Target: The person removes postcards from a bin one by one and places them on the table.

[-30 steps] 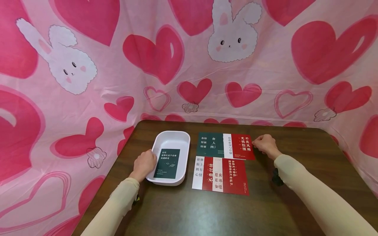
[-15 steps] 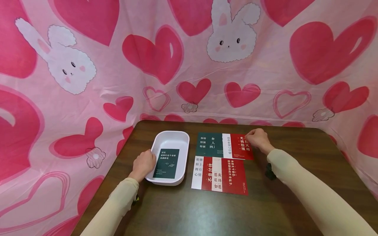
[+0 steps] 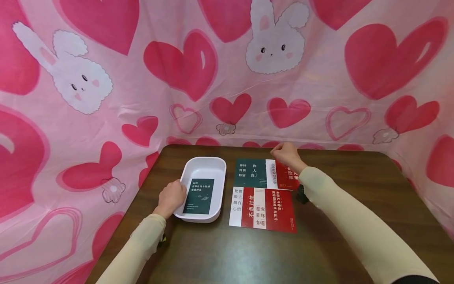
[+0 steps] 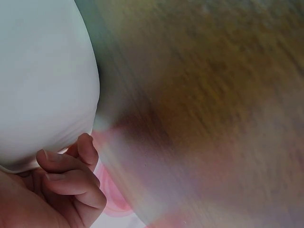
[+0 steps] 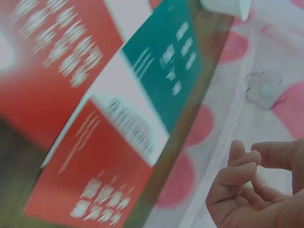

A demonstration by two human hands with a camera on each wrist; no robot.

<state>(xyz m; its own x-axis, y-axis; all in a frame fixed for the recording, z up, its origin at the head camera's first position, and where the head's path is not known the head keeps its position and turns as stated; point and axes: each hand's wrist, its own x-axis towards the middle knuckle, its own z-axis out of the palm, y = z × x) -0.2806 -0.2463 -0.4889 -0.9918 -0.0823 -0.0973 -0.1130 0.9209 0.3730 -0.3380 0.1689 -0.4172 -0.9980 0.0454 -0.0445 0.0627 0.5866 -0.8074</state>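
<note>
My left hand (image 3: 172, 199) grips the left side of a white plastic tray (image 3: 209, 167), its fingers curled at the rim in the left wrist view. Flat inside the tray lies a dark green card (image 3: 200, 205) with white printed characters. Over the back edge of the upper card row, my right hand (image 3: 290, 157) is raised with thumb and fingers curled together. Nothing shows between them in the right wrist view. The hand partly hides a red card (image 5: 90, 166) in the head view. Beside that card are a white strip (image 3: 271, 179) and a green card (image 3: 244, 179).
A lower row holds a white card (image 3: 235, 213), a cream strip (image 3: 260, 197) and red cards (image 3: 283, 213) with print. All lie close together on the brown wooden table (image 3: 227, 256). A pink curtain (image 3: 227, 75) with hearts and rabbits hangs behind and to the left.
My right hand has moved left and back, from beside the red card's right edge to above the upper row's far edge. The left hand and tray stay in place; the cards look unmoved.
</note>
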